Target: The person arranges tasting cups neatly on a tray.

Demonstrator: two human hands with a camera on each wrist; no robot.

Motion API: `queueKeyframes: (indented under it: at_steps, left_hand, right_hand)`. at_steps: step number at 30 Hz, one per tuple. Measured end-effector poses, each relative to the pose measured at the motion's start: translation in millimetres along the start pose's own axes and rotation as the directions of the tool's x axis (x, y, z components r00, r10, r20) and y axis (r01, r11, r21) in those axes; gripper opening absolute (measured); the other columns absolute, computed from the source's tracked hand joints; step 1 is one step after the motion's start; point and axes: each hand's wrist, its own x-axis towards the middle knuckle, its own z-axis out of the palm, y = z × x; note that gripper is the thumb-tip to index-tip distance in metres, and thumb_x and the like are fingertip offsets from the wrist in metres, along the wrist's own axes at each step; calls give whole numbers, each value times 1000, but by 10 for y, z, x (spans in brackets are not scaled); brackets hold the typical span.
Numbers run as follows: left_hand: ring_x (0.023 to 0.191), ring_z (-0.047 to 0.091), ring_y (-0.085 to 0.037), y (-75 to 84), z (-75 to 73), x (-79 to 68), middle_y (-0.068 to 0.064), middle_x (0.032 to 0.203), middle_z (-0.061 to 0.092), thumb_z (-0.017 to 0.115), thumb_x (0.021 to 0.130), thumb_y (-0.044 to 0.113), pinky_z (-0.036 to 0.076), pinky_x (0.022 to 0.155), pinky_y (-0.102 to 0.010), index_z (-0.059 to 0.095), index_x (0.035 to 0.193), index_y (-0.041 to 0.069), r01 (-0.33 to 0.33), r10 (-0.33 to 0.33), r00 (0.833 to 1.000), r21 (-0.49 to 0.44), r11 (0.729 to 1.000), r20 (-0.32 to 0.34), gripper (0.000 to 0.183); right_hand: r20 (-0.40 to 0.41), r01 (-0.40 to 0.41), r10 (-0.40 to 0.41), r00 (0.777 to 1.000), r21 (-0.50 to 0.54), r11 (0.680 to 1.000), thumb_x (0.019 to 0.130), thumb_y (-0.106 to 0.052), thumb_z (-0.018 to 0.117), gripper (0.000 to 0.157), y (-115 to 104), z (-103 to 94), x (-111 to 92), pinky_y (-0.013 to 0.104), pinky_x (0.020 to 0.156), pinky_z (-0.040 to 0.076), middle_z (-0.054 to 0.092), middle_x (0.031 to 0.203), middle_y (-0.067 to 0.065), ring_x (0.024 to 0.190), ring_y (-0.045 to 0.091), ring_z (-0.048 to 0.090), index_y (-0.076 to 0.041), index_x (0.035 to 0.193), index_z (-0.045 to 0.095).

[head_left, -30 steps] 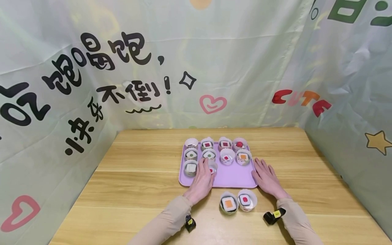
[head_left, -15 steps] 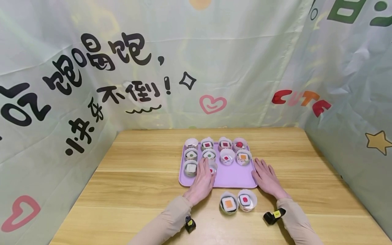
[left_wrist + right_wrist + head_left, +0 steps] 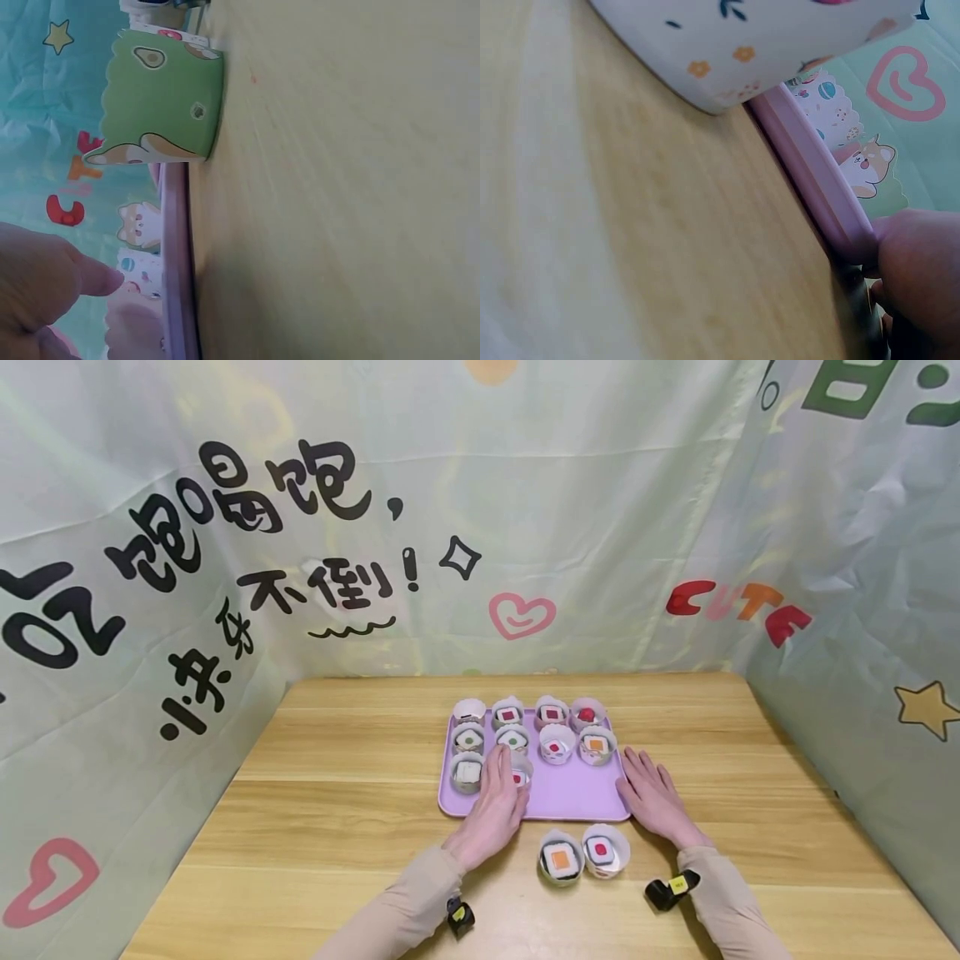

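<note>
My left hand (image 3: 487, 814) reaches over the front of the purple tray (image 3: 576, 795), its fingers and thumb around a white paper cup (image 3: 522, 770) holding a red-centred sushi-like piece. In the left wrist view, the thumb (image 3: 101, 276) lies at that patterned cup's side. My right hand (image 3: 660, 802) lies at the tray's right edge, fingers straight, thumb at the rim. Before the tray stand a green paper cup (image 3: 560, 860) with an orange-topped piece and a white flowered cup (image 3: 609, 852) with a red-centred one.
Several more filled paper cups stand in rows on the tray, among them one with a plain white piece (image 3: 468, 773) at front left and one with an orange-topped piece (image 3: 597, 745). The wooden table (image 3: 337, 810) is bordered by printed cloth (image 3: 600, 527).
My left wrist and forearm have shifted very slightly left and toward me, while the fingers stay at the same cup. The right hand, tray and cups keep their places.
</note>
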Motion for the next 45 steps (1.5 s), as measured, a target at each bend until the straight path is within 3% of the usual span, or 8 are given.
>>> queueKeyframes:
  at_steps: [7, 12, 17, 22, 26, 31, 34, 45]
  left_hand:
    - [155, 21, -36, -30, -125, -36, -27, 165, 15, 53, 105, 26, 29, 123, -46, 13, 158, -5, 4, -3, 1000, -110, 994, 10, 73]
    - [154, 25, -33, -75, -223, -53, -21, 164, 23, 55, 103, 26, 28, 124, -49, 21, 157, 0, -32, 27, 999, -161, 986, -33, 69]
    - [151, 28, -35, -166, -350, -32, -20, 161, 28, 55, 102, 21, 29, 124, -54, 28, 154, 1, -35, 11, 993, -213, 976, -115, 62]
    - [142, 30, -40, -375, -474, 34, -26, 152, 33, 55, 101, 19, 36, 116, -62, 35, 149, 0, 35, -97, 975, -297, 954, -199, 56]
    - [141, 29, -42, -581, -553, 70, -27, 151, 33, 55, 101, 18, 32, 116, -64, 36, 147, -3, 138, -223, 951, -350, 926, -213, 55]
    - [146, 25, -44, -837, -575, 106, -30, 155, 29, 53, 102, 15, 24, 123, -61, 35, 147, -7, 232, -312, 928, -339, 912, -204, 53]
    - [150, 20, -46, -948, -568, 115, -32, 158, 25, 51, 102, 11, 17, 126, -60, 34, 147, -10, 268, -336, 924, -315, 911, -184, 53]
    - [153, 12, -51, -1118, -494, 62, -39, 161, 14, 42, 103, 11, 7, 127, -61, 30, 146, -22, 305, -307, 951, -198, 932, 21, 56]
  right_hand:
    - [-1, 0, 0, 1000, -6, 1000, 107, -24, 40, 56, 14, 15, -1, 70, 120, 8, 24, 161, 31, 150, 54, 15, 10, 152, 32]
    - [0, -1, 1, 1000, -5, 1000, 107, -24, 40, 56, 13, 14, -5, 71, 120, 8, 23, 161, 31, 150, 55, 15, 9, 152, 32]
    - [2, -2, 2, 1000, -9, 1000, 107, -24, 39, 56, 8, 12, -1, 71, 120, 7, 23, 161, 32, 150, 55, 14, 10, 152, 32]
    - [0, 1, -1, 1000, -6, 1000, 107, -23, 39, 56, 8, 6, 6, 71, 120, 7, 22, 161, 32, 150, 55, 14, 10, 151, 32]
    - [-1, 1, -1, 1000, -1, 1000, 107, -23, 39, 56, 10, 5, 5, 71, 120, 6, 22, 161, 32, 150, 55, 14, 11, 151, 31]
    - [1, 0, 0, 1000, -3, 1000, 107, -23, 39, 56, 16, 11, 7, 70, 121, 6, 22, 161, 32, 150, 55, 13, 11, 151, 31]
    - [2, 0, 0, 1000, 1, 1000, 107, -23, 39, 56, 18, 9, 9, 70, 121, 6, 22, 161, 33, 150, 55, 13, 11, 152, 31]
    - [5, -2, 2, 1000, 2, 1000, 107, -24, 39, 56, 24, 8, 9, 70, 121, 6, 22, 162, 32, 150, 55, 13, 10, 152, 31]
